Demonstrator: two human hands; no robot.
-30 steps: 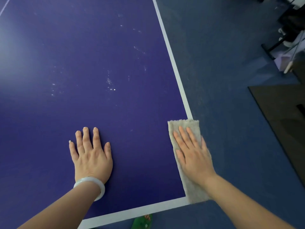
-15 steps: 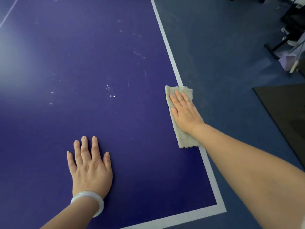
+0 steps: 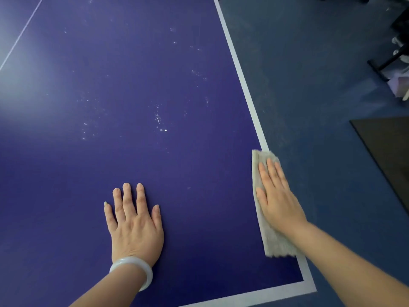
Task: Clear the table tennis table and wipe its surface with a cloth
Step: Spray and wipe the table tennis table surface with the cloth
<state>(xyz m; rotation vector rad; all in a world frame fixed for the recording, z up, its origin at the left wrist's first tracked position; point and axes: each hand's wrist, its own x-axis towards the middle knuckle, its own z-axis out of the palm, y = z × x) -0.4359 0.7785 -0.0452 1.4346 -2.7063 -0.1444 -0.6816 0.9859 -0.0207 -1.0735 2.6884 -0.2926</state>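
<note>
Wiping is underway: the flat right hand (image 3: 279, 196) presses the cloth (image 3: 269, 235) at the worktop (image 3: 132, 85) edge, the left hand (image 3: 135, 220) rests flat, and white specks (image 3: 160, 120) likely come next.

Nothing readable shows. The dark purple table tennis desk (image 3: 132, 74), ahead of and beside the fingers (image 3: 271, 173) of the right hand (image 3: 280, 204), bears only plain white border lines, no letters or numbers. The grey rectangular cloth (image 3: 276, 242) under those fingers shows no label or brand.
</note>
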